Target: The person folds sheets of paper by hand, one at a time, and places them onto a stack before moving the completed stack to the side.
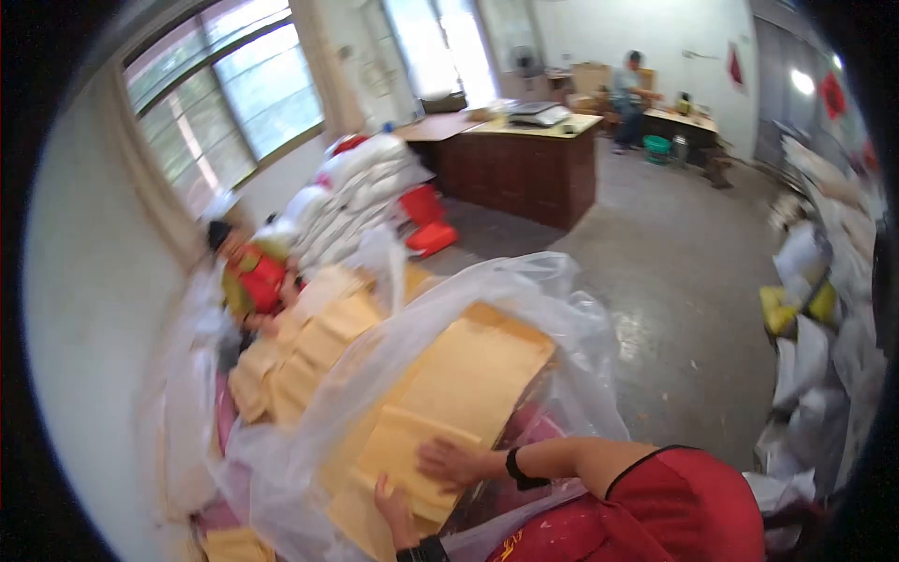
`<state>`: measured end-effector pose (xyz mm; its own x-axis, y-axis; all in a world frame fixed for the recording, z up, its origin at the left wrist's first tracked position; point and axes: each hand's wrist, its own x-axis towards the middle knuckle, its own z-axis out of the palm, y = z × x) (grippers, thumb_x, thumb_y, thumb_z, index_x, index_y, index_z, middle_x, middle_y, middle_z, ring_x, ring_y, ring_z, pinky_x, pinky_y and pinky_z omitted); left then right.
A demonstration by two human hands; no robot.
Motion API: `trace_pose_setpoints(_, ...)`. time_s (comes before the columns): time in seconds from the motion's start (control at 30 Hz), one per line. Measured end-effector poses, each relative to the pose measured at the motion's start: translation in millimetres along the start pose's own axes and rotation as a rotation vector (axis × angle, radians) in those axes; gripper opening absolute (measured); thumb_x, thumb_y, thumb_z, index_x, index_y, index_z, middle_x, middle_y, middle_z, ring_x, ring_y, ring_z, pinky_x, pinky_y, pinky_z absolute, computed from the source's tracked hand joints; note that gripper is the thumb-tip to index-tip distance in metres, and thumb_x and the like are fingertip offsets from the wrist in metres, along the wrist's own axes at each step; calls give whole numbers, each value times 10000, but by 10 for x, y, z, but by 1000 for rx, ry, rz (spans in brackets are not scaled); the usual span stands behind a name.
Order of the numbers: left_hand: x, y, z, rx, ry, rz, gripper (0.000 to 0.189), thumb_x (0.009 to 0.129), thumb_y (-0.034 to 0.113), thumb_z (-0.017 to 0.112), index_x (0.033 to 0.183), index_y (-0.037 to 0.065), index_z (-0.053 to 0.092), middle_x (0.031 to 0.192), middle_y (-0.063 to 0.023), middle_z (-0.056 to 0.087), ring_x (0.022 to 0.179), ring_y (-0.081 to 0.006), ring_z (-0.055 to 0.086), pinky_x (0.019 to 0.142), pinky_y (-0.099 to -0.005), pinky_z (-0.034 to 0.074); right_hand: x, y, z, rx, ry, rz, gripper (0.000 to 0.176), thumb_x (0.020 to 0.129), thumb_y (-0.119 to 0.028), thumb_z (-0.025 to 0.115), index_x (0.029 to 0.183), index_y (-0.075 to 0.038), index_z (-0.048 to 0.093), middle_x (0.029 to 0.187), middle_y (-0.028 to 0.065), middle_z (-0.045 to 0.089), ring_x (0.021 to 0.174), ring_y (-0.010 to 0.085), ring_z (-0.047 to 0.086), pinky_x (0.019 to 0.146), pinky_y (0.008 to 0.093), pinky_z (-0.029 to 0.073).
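Note:
Pale yellow sheets [478, 361], thin and creased, lie in an overlapping stack in front of me; their material I cannot make out. My right hand [451, 465] presses flat on the top of a folded sheet, fingers spread, with a black band at the wrist. Just nearer to me, my left hand [393, 510] touches the sheets with its thumb raised and apart from the fingers, which are partly hidden. Clear plastic sheeting [552, 290] surrounds the stack on its far and side edges.
Across the pile, at left, a co-worker [257, 276] sits beside more yellow sheets [309, 347]. White sacks [361, 192] and a red plastic chair [429, 220] stand behind. Farther back are a brown desk [524, 173] and another person [629, 98]. Bags [810, 351] line the right side.

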<state>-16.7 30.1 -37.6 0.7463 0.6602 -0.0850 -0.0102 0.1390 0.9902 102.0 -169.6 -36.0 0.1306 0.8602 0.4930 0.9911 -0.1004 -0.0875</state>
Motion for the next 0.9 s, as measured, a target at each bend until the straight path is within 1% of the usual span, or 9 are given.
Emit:
trace_pose_setpoints(0.3, -920, 785, 642, 314, 311, 17, 578, 813, -23, 544, 1364, -50, 372, 1194, -195, 527, 1039, -270, 567, 852, -346, 510, -444, -318, -75, 381, -35, 145, 651, 827, -286, 629, 1374, -21, 397, 1456, 208, 350, 1344, 322, 346, 1107, 482, 251)
trace_pose_setpoints(0.37, -986, 753, 598, -37, 3, -203, 475, 828, 6, 586, 1280, -48, 452, 1194, -160, 521, 972, -252, 603, 764, -332, 549, -481, -128, 255, 847, 52, 494, 457, 905, -251, 525, 1308, -36, 492, 1366, 196, 464, 1292, 311, 413, 1070, 424, 337)
trace_pose_setpoints(0.43, -832, 466, 389, 119, -153, 71, 789, 860, 78, 624, 1468, 13, 125, 1155, -181, 564, 997, -255, 603, 775, -324, 539, -489, 64, 475, 917, 157, 795, 347, 908, -256, 537, 1181, -52, 603, 1109, 154, 628, 1026, 288, 576, 877, 392, 465)
trace_pose_setpoints(0.47, -730, 274, 326, 82, -102, 157, 539, 853, 102, 651, 1323, -31, 423, 1244, -173, 489, 1039, -278, 591, 855, -370, 523, -526, 170, 486, 982, 166, 912, 315, 909, -264, 561, 1127, -48, 629, 1041, 119, 647, 945, 246, 593, 811, 366, 482)
trace_pose_setpoints(0.5, -807, 699, 472, 378, -169, 240, 486, 859, 114, 650, 1292, -19, 473, 1266, -187, 493, 1114, -275, 556, 914, -369, 494, -547, 291, 590, 1028, 178, 1029, 291, 909, -273, 584, 1073, -44, 655, 973, 83, 667, 865, 204, 609, 746, 340, 500)
trace_pose_setpoints(0.53, -616, 589, 395, 733, -176, 540, 438, 851, 140, 654, 1242, -10, 523, 1301, -203, 488, 1155, -315, 530, 962, -396, 459, -650, 402, 899, 1078, 212, 1176, 276, 910, -281, 607, 1020, -39, 682, 905, 48, 686, 784, 162, 625, 680, 314, 518)
trace_pose_setpoints(0.6, -502, 793, 482, 1044, -235, 731, 451, 836, 152, 647, 1247, 8, 529, 1323, -205, 479, 1213, -365, 474, 1026, -428, 390, -254, 205, 21, 886, 182, 1090, 295, 912, -277, 539, 1049, -43, 657, 939, 141, 690, 771, 258, 647, 698, 401, 507)
trace_pose_setpoints(0.73, -195, 724, 631, 1195, -275, 846, 448, 832, 177, 636, 1242, 24, 543, 1335, -187, 475, 1271, -370, 411, 1065, -453, 326, -194, 213, -33, 1109, 360, 1183, 315, 884, -302, 619, 997, -12, 669, 796, 61, 672, 718, 165, 622, 642, 340, 506)
trace_pose_setpoints(0.9, -61, 616, 844, 1440, -286, 767, 500, 857, 321, 585, 1313, 130, 512, 1424, -117, 401, 1363, -318, 288, 1084, -593, 203, -143, 260, -87, 667, 129, 1140, 293, 831, -260, 627, 974, -6, 650, 803, 162, 671, 728, 239, 659, 636, 369, 503)
